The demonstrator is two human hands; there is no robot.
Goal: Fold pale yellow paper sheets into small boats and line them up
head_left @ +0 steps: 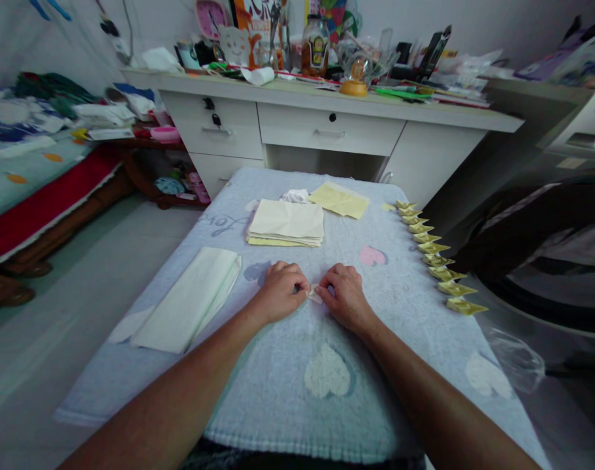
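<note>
Between my two hands is a small folded piece of pale paper (315, 296), low over the cloth-covered table. The fingertips of my left hand (283, 290) pinch its left side. My right hand (343, 294) grips its right side with thumb and fingers, hiding part of it. Just beyond my hands lies a stack of cream and yellow paper sheets (286, 220). Behind it, to the right, is a loose yellow sheet (340, 198). Several small folded yellow paper boats (435, 248) stand in a row along the table's right edge.
A thick folded white paper bundle (189, 300) lies left of my left arm. Crumpled white paper (295, 196) sits behind the stack. Beyond the table stands a white desk (326, 104) crowded with jars and pens. A front-loading washing machine (546, 215) is close on the right.
</note>
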